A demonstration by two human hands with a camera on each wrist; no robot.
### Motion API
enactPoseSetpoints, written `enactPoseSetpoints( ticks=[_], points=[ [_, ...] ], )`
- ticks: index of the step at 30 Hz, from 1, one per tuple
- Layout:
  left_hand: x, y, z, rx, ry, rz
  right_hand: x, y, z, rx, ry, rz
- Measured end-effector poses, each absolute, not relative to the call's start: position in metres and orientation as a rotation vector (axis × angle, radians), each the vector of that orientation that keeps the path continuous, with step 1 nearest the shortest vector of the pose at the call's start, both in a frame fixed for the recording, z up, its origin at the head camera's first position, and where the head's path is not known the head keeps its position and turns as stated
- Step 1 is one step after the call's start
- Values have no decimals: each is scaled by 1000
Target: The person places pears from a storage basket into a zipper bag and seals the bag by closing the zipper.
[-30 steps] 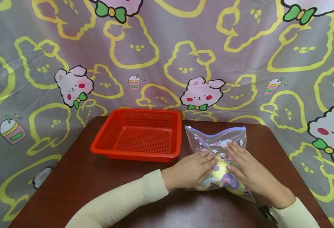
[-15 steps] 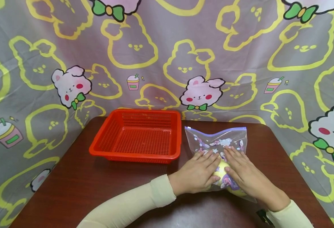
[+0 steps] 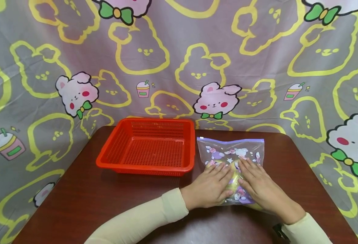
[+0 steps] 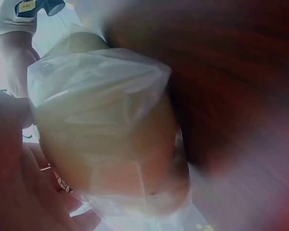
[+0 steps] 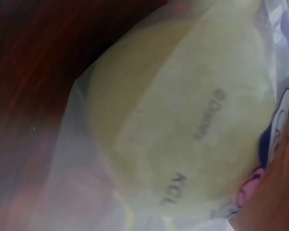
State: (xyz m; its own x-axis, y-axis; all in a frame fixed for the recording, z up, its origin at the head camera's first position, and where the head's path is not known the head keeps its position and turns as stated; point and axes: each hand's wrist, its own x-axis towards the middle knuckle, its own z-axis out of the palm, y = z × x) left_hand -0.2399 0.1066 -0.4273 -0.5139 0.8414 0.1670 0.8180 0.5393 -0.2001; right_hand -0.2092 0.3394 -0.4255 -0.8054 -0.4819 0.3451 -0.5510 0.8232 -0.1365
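A clear zip bag (image 3: 227,150) with a purple top strip and cartoon prints lies on the right part of the table. Rounded yellow things (image 3: 235,179) fill its lower half. Up close in the right wrist view, one pale yellow rounded thing (image 5: 183,96) shows dark lettering through the plastic. My left hand (image 3: 210,187) lies over the bag's left side, its fingers extended and pointing away from me. On the opposite side my right hand (image 3: 265,188) rests over the bag, fingers also stretched out. Both palms hide parts of the contents.
A red perforated plastic basket (image 3: 154,149) stands left of the bag with nothing visible inside. The dark reddish-brown table (image 3: 112,193) meets a grey patterned curtain (image 3: 166,51) at the back and sides. A small black object (image 3: 279,231) shows by the right cuff.
The bag's dipped top edge has flattened and the bag looks lower. My left hand has shifted slightly right, closer to the right hand, which still lies over the bag.
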Motion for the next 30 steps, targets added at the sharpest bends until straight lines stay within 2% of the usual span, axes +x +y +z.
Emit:
enactPoseSetpoints(
  ticks=[23, 30],
  points=[
    [-276, 112, -433, -1261, -2807, -67, -241, 346, -426, 664, -2945, 541],
    [-280, 111, -434, -1235, -2829, -76, -249, 349, -426, 656, -3029, 458]
  ],
)
